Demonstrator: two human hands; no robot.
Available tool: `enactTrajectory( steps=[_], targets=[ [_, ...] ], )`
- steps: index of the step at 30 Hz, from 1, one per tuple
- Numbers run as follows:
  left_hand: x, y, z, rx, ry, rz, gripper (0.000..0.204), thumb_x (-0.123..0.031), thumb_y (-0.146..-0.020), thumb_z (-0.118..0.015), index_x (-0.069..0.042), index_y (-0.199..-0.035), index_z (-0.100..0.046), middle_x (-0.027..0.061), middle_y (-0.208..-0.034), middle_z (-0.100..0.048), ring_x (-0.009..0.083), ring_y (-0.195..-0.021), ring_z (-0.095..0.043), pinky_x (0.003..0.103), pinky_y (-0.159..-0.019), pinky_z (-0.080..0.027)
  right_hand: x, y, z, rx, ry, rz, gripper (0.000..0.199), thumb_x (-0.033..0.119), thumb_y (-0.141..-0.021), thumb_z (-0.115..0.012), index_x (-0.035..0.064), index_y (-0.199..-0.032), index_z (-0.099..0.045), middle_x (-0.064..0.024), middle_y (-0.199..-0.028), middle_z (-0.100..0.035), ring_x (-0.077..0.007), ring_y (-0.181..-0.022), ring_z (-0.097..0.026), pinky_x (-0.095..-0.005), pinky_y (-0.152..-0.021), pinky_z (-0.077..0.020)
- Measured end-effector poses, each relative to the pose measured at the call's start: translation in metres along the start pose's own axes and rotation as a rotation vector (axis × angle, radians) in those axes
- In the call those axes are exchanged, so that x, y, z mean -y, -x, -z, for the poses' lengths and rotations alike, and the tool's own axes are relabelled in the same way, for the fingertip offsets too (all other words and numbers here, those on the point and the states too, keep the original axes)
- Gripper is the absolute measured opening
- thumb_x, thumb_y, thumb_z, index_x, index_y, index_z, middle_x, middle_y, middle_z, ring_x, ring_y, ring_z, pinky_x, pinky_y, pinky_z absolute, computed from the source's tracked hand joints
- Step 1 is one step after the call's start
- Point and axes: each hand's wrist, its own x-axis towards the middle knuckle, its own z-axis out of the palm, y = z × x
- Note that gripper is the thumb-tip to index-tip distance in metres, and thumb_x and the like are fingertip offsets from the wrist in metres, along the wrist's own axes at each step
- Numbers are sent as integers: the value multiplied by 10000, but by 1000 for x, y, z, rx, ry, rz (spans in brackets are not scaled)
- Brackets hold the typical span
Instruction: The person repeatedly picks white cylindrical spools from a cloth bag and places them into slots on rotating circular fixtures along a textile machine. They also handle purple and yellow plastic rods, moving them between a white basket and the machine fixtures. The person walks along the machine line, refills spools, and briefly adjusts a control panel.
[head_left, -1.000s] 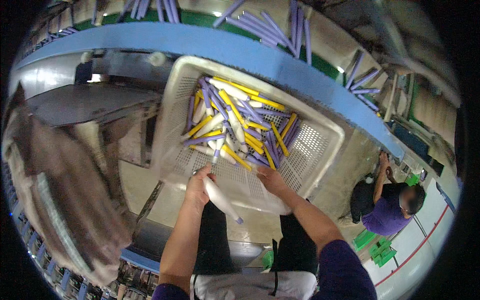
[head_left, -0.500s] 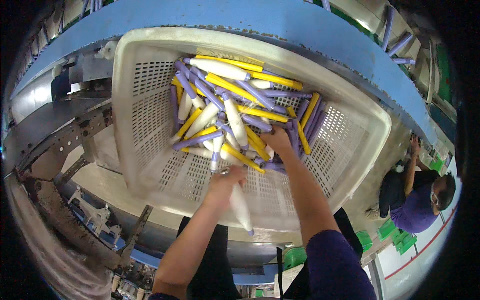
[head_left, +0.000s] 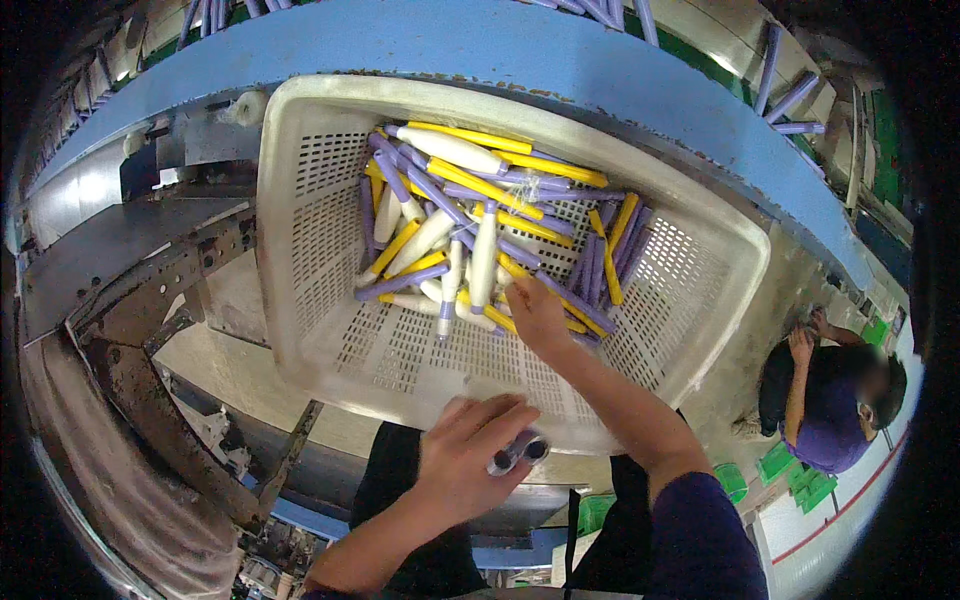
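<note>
A cream plastic basket (head_left: 690, 240) holds a jumble of spinning bobbins: purple tubes (head_left: 590, 312), yellow tubes (head_left: 486, 188) and tubes wound with white yarn, such as one white yarn bobbin (head_left: 484, 258) near the middle. My left hand (head_left: 465, 455) is in front of the basket's near rim, fingers curled round bobbins; two round purple tube ends (head_left: 518, 453) stick out beside its fingers, while the rest of them is hidden. Inside the basket, my right hand (head_left: 537, 312) reaches down among the bobbins with bent fingers. Its fingertips and whatever they grip are hidden.
A blue machine beam (head_left: 520, 45) with chipped paint runs behind the basket, with more purple tubes beyond it. Dark metal machine parts (head_left: 150, 260) stand at the left. A co-worker (head_left: 835, 400) in purple crouches at the right, near green baskets (head_left: 785, 465).
My left hand has drawn back toward me and turned, so tube ends now face up. My right hand has moved a little left and nearer. The white bobbins beside it have shifted.
</note>
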Motion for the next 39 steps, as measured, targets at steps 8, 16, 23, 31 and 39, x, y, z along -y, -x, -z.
enactTrajectory(
  steps=[8,16,23,31,39],
  targets=[
    [-13,53,53,27,392,-77,271,-209,-803,-739,-103,-1048,-688,148,-1126,-593,300,-961,-570,476,-863,-400,21,-77,-43,117,-271,-592,611,415,-789,-580,-5,-1227,-509,-217,-1136,-626,-333,-944,-645,-420,-825,-507],
    [-25,67,0,490,-148,-341,226,-207,-798,-596,-107,-994,-648,114,-1293,-500,348,-1284,-352,620,-1034,-314,109,142,74,382,-1316,-1390,435,451,-940,-455,56,-858,-615,-82,-667,-596,-195,-538,-553,-300,-471,-454],
    [-21,30,45,394,322,-58,421,-133,-662,-768,-66,-1058,-641,102,-1037,-526,313,-1111,-502,504,-1011,-354,9,83,9,121,-167,-488,341,316,-949,-506,19,-822,-615,-140,-704,-569,-290,-679,-581,-400,-665,-481],
    [-18,47,87,-100,896,-177,313,-290,-800,-723,-12,-933,-670,110,-897,-544,276,-789,-506,461,-752,-398,-71,-43,-48,-33,683,-246,394,179,-827,-565,27,-1188,-517,-169,-1149,-539,-336,-1071,-547,-457,-858,-469],
    [-62,75,92,7,736,-320,197,-227,-839,-667,-45,-910,-695,176,-1175,-544,242,-695,-483,420,-670,-390,-1,70,72,304,591,-76,343,262,-932,-470,15,-1169,-455,-192,-833,-662,-378,-789,-660,-511,-739,-523]
  ],
)
